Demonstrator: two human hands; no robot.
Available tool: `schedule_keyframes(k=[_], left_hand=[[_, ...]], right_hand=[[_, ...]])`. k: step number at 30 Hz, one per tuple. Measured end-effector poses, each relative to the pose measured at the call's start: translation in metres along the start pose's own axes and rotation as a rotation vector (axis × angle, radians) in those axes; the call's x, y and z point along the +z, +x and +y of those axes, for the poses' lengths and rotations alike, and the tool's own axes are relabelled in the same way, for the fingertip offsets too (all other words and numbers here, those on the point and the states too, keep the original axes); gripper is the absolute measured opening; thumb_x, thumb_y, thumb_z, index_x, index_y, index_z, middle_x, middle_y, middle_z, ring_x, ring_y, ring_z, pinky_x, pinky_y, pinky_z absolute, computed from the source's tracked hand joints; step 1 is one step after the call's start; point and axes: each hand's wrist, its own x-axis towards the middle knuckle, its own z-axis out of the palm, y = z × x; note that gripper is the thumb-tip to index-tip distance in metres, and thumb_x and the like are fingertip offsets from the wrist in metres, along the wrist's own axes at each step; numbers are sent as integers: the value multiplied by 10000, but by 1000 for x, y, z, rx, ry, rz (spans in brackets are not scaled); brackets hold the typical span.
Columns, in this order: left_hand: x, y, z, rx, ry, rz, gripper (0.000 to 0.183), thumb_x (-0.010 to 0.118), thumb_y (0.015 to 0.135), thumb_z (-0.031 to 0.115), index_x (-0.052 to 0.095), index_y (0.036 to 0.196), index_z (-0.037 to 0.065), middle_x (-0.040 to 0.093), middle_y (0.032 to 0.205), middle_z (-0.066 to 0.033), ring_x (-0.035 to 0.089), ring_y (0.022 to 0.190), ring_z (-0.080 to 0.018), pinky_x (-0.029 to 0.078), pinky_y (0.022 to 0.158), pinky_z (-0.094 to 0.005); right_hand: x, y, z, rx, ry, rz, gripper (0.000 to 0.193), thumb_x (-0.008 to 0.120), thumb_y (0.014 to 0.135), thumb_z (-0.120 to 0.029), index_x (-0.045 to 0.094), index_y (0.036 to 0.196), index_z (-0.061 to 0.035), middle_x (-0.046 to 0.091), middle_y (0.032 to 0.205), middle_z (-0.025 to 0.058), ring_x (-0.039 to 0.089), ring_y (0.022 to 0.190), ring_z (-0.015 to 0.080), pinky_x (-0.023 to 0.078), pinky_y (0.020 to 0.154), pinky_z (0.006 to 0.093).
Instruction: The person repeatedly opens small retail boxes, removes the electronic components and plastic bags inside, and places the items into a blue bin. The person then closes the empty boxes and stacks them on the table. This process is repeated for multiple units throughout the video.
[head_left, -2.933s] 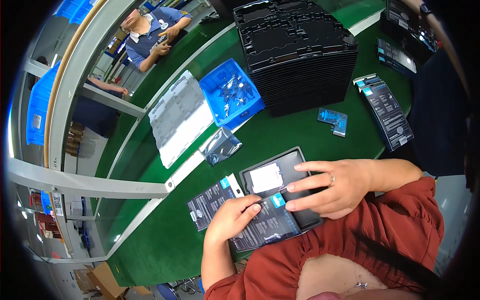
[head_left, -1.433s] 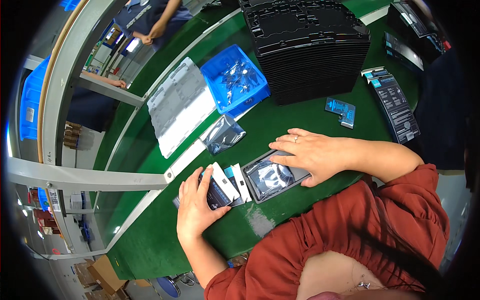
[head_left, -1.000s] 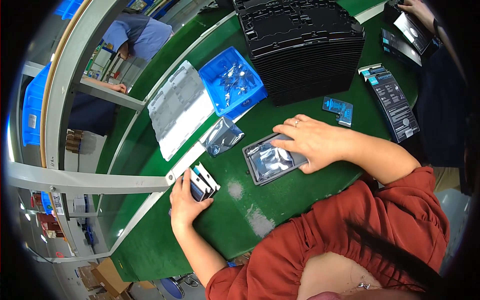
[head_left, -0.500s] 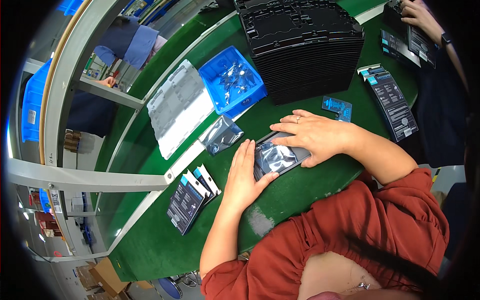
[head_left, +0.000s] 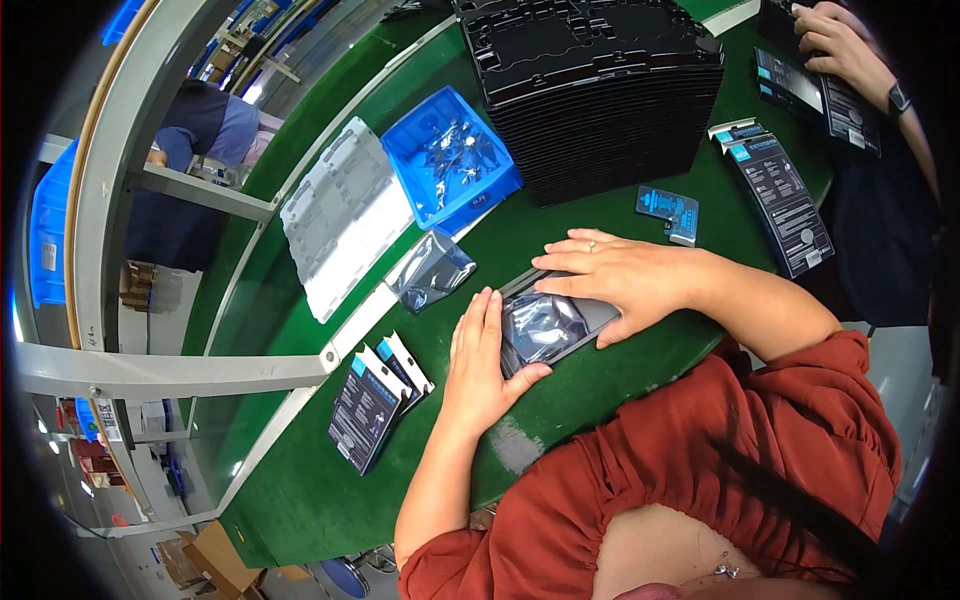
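Tray (head_left: 600,314), with a silvery bag (head_left: 543,328) inside, lies on the bench (head_left: 300,500) at frame centre, long axis rising toward upper right. Left hand (head_left: 475,365), thumb apart, touches its left end; right hand (head_left: 622,276), spread, covers its upper right. Neither is nearer.
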Motion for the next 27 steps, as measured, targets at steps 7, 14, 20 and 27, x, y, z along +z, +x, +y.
schedule_keyframes(k=[7,14,20,27], left_hand=[[2,11,7,4,63,45,1062,765,677,551,311,1431,-43,413,1391,-244,415,1281,-406,334,1074,-492],[1,13,2,108,-28,109,1148,755,614,640,313,1441,-22,426,1378,-242,425,1261,-412,354,1057,-480],[2,13,5,54,-61,115,1068,836,595,341,299,1453,0,429,1382,-229,428,1257,-410,358,1054,-478],[-24,9,9,-56,-7,290,1044,847,587,294,323,1439,-9,456,1333,-253,452,1222,-414,372,1036,-468]], right_hand=[[-12,2,1,-6,-13,4,848,845,588,-221,489,1342,-65,446,1363,212,415,1281,389,304,1114,479],[-17,12,-2,-52,81,43,778,828,598,-121,522,1311,-54,478,1312,206,452,1237,372,348,1082,451],[-19,2,2,69,54,186,893,865,589,-225,467,1370,-56,385,1435,236,367,1339,392,323,1103,461],[-14,-13,21,251,467,584,656,728,823,-288,475,1368,-25,534,1307,207,549,1180,326,456,975,403]])
